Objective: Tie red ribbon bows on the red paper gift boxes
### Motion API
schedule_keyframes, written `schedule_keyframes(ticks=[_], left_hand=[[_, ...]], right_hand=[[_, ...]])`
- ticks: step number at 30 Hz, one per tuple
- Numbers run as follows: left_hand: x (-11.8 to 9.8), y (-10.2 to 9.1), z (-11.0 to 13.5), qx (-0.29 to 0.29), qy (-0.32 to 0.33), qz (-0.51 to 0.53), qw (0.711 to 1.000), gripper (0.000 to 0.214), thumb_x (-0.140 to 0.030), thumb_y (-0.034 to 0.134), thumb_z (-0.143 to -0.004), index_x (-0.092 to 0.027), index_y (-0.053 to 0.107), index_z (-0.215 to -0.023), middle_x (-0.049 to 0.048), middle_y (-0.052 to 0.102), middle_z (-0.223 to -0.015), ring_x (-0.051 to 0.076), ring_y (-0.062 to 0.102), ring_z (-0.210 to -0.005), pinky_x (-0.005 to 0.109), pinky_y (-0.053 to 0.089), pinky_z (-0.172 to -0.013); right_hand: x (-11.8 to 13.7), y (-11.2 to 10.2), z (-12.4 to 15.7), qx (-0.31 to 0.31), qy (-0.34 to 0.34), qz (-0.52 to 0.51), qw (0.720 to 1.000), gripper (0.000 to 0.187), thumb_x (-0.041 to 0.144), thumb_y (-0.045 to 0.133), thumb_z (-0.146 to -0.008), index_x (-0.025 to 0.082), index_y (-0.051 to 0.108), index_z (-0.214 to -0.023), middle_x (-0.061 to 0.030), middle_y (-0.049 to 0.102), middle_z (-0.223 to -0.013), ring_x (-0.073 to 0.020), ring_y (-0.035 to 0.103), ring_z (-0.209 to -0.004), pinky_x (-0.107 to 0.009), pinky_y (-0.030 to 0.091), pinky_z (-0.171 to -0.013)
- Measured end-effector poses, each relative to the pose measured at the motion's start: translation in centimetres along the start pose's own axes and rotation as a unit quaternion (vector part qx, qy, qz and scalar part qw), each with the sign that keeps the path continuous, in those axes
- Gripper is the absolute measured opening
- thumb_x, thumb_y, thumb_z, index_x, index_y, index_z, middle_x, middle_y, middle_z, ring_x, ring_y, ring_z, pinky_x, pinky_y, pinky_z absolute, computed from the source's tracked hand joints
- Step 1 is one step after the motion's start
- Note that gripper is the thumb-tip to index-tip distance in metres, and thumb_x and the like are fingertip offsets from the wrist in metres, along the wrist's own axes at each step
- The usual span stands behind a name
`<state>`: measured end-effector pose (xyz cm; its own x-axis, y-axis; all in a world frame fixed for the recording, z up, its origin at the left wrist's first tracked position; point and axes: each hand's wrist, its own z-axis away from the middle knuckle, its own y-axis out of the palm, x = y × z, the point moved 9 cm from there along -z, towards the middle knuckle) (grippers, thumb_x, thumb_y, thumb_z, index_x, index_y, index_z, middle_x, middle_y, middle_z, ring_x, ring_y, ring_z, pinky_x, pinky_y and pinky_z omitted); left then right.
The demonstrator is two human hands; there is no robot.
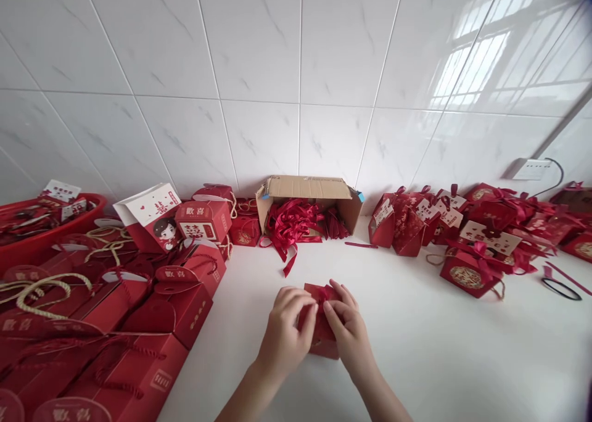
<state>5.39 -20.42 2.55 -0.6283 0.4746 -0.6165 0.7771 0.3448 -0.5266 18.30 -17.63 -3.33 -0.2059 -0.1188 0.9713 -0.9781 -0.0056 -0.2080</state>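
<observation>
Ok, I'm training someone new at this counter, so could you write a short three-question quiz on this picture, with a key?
1. What lies tangled in the open cardboard box?
2. True or false: the left hand and right hand are at different boxes.
3. Fill in: the red basin stands at the far ____ of the picture.

Key: 1. Red ribbon. 2. False; both are at one small red box. 3. Left.

tiled wall (259, 39): white, grey-veined | tabletop (444, 360): white | upper right: bright barred-window reflection (472, 64) | right: white socket box (531, 169)
</observation>
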Motion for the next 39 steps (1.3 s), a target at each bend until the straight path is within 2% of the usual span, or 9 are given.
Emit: schedule_keyframes(ticks=[6, 11, 17, 19, 22, 24, 29, 33, 39], left_hand=[[0.6, 0.8, 0.3, 0.056, -0.052, 0.026, 0.997, 0.016, -0.016, 0.054, -0.084, -0.022, 0.069, -0.086, 0.0033, 0.071, -0.081, 0.019, 0.061, -0.082, 0.035, 0.053, -0.076], [0.7, 0.7, -0.2, 0.109, -0.054, 0.040, 0.992, 0.016, -0.017, 0.055, -0.083, -0.024, 0.070, -0.082, 0.0023, 0.070, -0.079, 0.019, 0.062, -0.083, 0.035, 0.050, -0.080], [0.8, 0.5, -0.5, 0.200, -0.065, -0.013, 0.977, 0.024, -0.013, 0.052, -0.083, -0.028, 0.070, -0.086, 0.0014, 0.066, -0.103, 0.021, 0.058, -0.099, 0.035, 0.046, -0.085], [0.5, 0.6, -0.7, 0.218, -0.050, -0.028, 0.974, 0.024, -0.012, 0.050, -0.083, -0.027, 0.069, -0.086, 0.0016, 0.065, -0.102, 0.020, 0.058, -0.099, 0.036, 0.044, -0.087], [-0.3, 0.8, -1.0, 0.243, -0.019, -0.037, 0.969, 0.022, -0.011, 0.049, -0.083, -0.025, 0.067, -0.086, 0.0017, 0.065, -0.095, 0.020, 0.058, -0.098, 0.038, 0.040, -0.089], [-0.8, 1.0, -1.2, 0.260, -0.004, -0.033, 0.965, 0.022, -0.010, 0.049, -0.082, -0.024, 0.065, -0.085, 0.0017, 0.066, -0.091, 0.019, 0.058, -0.097, 0.037, 0.039, -0.089], [-2.0, 1.2, -1.7, 0.292, 0.037, -0.027, 0.955, 0.023, -0.009, 0.047, -0.082, -0.024, 0.064, -0.087, 0.0008, 0.066, -0.084, 0.019, 0.057, -0.093, 0.037, 0.038, -0.089], [-2.4, 1.2, -2.1, 0.303, 0.040, -0.031, 0.952, 0.022, -0.008, 0.048, -0.080, -0.024, 0.062, -0.085, -0.0003, 0.065, -0.085, 0.019, 0.055, -0.089, 0.037, 0.038, -0.089], [-1.6, 1.3, -2.3, 0.305, -0.020, -0.019, 0.952, 0.015, -0.014, 0.051, -0.078, -0.024, 0.057, -0.087, 0.0019, 0.061, -0.092, 0.023, 0.049, -0.097, 0.035, 0.044, -0.081]], right_hand=[[0.7, -0.6, 1.1, 0.012, -0.010, 0.039, 0.999, 0.039, 0.048, 0.041, -0.089, 0.024, 0.071, -0.082, -0.0084, 0.050, -0.134, -0.0320, 0.034, -0.131, -0.055, 0.033, -0.099], [1.8, -2.8, 0.9, 0.008, -0.059, 0.179, 0.982, 0.024, 0.037, 0.046, -0.088, 0.027, 0.059, -0.106, -0.0060, 0.067, -0.102, -0.0248, 0.061, -0.093, -0.051, 0.038, -0.089], [3.4, -4.0, 0.9, 0.025, -0.122, 0.288, 0.949, 0.032, 0.024, 0.047, -0.086, 0.026, 0.048, -0.118, -0.0020, 0.067, -0.084, -0.0203, 0.060, -0.078, -0.047, 0.038, -0.086], [4.2, -4.0, 1.3, 0.068, -0.118, 0.300, 0.944, 0.036, 0.026, 0.051, -0.084, 0.026, 0.048, -0.121, -0.0002, 0.067, -0.078, -0.0195, 0.059, -0.072, -0.042, 0.042, -0.080], [5.1, -3.1, 2.0, 0.179, -0.085, 0.281, 0.939, 0.033, 0.036, 0.057, -0.082, 0.028, 0.056, -0.114, 0.0025, 0.064, -0.065, -0.0173, 0.056, -0.058, -0.031, 0.044, -0.060], [5.7, -2.8, 1.7, 0.209, -0.075, 0.250, 0.943, 0.026, 0.041, 0.052, -0.085, 0.028, 0.062, -0.105, 0.0014, 0.064, -0.067, -0.0152, 0.055, -0.055, -0.027, 0.043, -0.053], [4.9, -1.9, -0.7, 0.218, -0.056, 0.160, 0.961, 0.026, 0.031, 0.053, -0.083, 0.024, 0.058, -0.108, -0.0023, 0.068, -0.088, -0.0141, 0.061, -0.064, -0.025, 0.049, -0.054], [3.8, -1.7, -1.3, 0.211, -0.049, 0.120, 0.969, 0.027, 0.020, 0.054, -0.078, 0.024, 0.053, -0.104, 0.0011, 0.067, -0.080, -0.0140, 0.062, -0.066, -0.025, 0.052, -0.056], [5.8, -1.8, -0.4, 0.202, -0.126, 0.114, 0.965, 0.022, 0.013, 0.047, -0.081, 0.023, 0.055, -0.099, 0.0024, 0.062, -0.073, -0.0122, 0.059, -0.066, -0.025, 0.051, -0.062]])
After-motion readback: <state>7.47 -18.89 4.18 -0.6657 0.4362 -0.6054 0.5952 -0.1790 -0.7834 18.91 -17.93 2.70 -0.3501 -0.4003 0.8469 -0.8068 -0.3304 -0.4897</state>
